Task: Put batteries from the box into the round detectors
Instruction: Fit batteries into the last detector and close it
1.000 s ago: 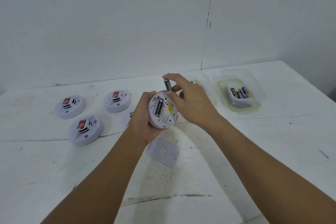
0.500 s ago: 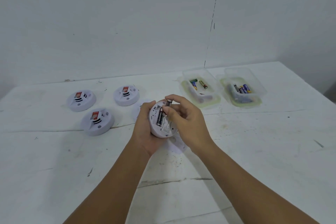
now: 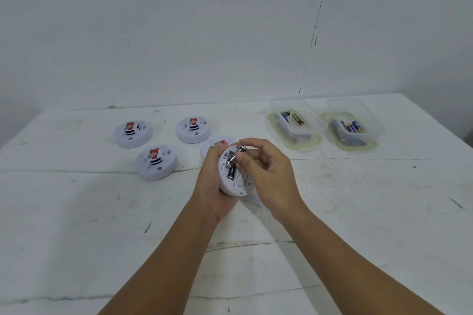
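Note:
My left hand (image 3: 212, 186) grips a round white detector (image 3: 234, 181) turned back side up, above the table's middle. One black battery (image 3: 231, 172) lies in its open compartment. My right hand (image 3: 271, 169) pinches a second battery (image 3: 236, 155) at the compartment's upper end, tilted. Two clear plastic boxes stand at the back right: one (image 3: 294, 135) holds a few batteries, the other (image 3: 368, 130) holds several blue and dark ones.
Three white round detectors (image 3: 133, 133) (image 3: 193, 129) (image 3: 156, 162) with red labels lie face up at the left on the white table (image 3: 358, 212). A fourth (image 3: 220, 142) shows partly behind my left hand. A white cover piece (image 3: 253, 198) lies under my right hand.
The camera view has shifted, and both hands with the detector came nearer to me. My right hand brought the battery from above the detector down into the compartment's top end.

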Demonstrator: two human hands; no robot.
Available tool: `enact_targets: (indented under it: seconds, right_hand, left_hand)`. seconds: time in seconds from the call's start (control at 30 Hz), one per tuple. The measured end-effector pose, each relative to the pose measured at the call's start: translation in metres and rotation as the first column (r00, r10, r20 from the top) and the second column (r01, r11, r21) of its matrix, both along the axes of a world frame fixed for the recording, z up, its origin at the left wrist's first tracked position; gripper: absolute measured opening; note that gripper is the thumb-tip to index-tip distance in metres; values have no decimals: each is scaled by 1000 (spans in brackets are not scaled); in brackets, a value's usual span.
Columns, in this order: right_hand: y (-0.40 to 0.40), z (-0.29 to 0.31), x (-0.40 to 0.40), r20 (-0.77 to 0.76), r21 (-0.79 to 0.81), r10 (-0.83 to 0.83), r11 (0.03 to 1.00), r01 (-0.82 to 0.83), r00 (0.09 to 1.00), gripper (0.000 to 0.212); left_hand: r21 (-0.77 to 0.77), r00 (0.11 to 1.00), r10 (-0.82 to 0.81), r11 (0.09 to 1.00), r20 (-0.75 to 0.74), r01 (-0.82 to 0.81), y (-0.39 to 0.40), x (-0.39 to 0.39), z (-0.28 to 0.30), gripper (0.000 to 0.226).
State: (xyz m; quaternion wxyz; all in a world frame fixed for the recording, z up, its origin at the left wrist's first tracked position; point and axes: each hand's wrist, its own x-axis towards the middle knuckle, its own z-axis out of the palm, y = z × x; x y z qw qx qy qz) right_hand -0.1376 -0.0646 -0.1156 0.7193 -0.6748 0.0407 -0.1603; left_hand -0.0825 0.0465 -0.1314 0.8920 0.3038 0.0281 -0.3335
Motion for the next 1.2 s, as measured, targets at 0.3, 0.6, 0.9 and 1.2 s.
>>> enact_targets:
  seconds: [0.3,0.6,0.9,1.2]
  right_hand:
    - [10,-5,-7,64,-128,-48,990,56,997,18]
    - [4,-4,-2,-12,-26,-60,998,60,998,29]
    - [7,-11,-8,138,-236,-145,956,175,980,12]
    - [2,-9,5,72,98,-184,979,177,980,15]
  left_hand:
    - [30,995,101,994,9,-101,3,13,-8,27]
    - [-27,999,46,999,-14,-46,-2,9,-8,19]
    - [33,996,66,997,54,-68,-3,12,1,23]
    - [-6,998,57,998,9,-57,-1,15,-1,27]
